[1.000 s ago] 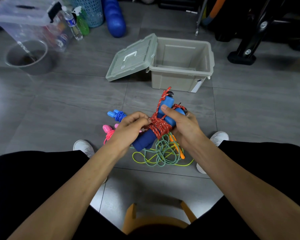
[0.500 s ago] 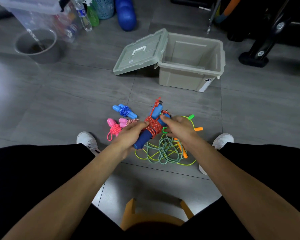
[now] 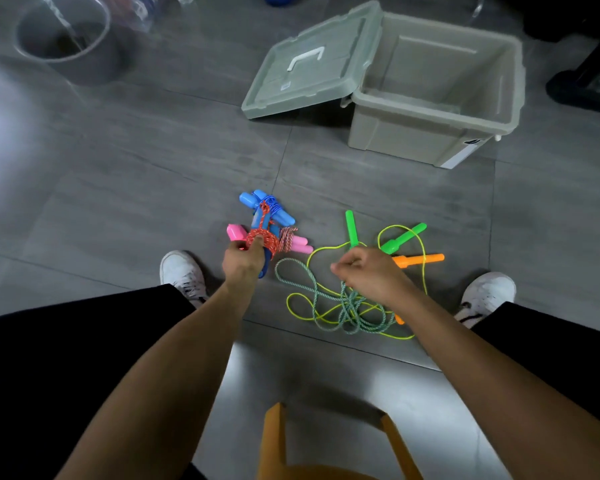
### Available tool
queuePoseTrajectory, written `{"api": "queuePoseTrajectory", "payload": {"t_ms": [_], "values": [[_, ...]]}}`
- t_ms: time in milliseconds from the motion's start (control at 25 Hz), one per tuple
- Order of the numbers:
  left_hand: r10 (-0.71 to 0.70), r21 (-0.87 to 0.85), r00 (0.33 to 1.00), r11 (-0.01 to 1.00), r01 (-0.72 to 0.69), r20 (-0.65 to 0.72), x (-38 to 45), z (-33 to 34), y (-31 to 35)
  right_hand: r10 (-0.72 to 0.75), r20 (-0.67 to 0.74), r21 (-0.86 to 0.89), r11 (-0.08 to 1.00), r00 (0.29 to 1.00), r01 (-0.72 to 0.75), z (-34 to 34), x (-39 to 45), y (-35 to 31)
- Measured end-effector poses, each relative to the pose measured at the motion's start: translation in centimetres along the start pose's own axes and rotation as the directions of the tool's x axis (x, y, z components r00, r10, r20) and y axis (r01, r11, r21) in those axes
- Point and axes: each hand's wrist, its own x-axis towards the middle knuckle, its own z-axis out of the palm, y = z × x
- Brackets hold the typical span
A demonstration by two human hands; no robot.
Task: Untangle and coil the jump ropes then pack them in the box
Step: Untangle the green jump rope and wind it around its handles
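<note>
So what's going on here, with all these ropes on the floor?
A seated person is sorting jump ropes. The left hand grips a red coiled rope with blue handles, low beside two other bundled ropes. The right hand is over the loose green and yellow tangle. The box stands open, with no rope visible inside.

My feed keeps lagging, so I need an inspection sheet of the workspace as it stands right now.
Surface: grey tiled floor.
Job's things: red coiled rope on blue handles; blue coiled rope and pink coiled rope on the floor; green and yellow ropes tangled; box open, inside looks bare, lid beside it.
Clutter: clear bucket.
Hands: left hand grips the red rope; right hand curled over the tangle, grip unclear.
Cables: nothing seen.
Surroundings: orange stool, black equipment base.
</note>
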Motion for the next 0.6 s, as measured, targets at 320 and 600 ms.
{"api": "queuePoseTrajectory", "payload": {"t_ms": [320,600], "values": [[0.163,0.236,0.978,0.963,-0.130,-0.127,3.9,0.9,-1.0,0.031,0.068,0.005,1.000,0.997,-0.031,1.9,5.2,3.0],[0.519,0.144,0.810,0.810,-0.568,0.274,-1.8,4.5,-0.8,0.084,-0.088,0.094,0.993,0.993,-0.075,-1.2,1.7,6.7]]}}
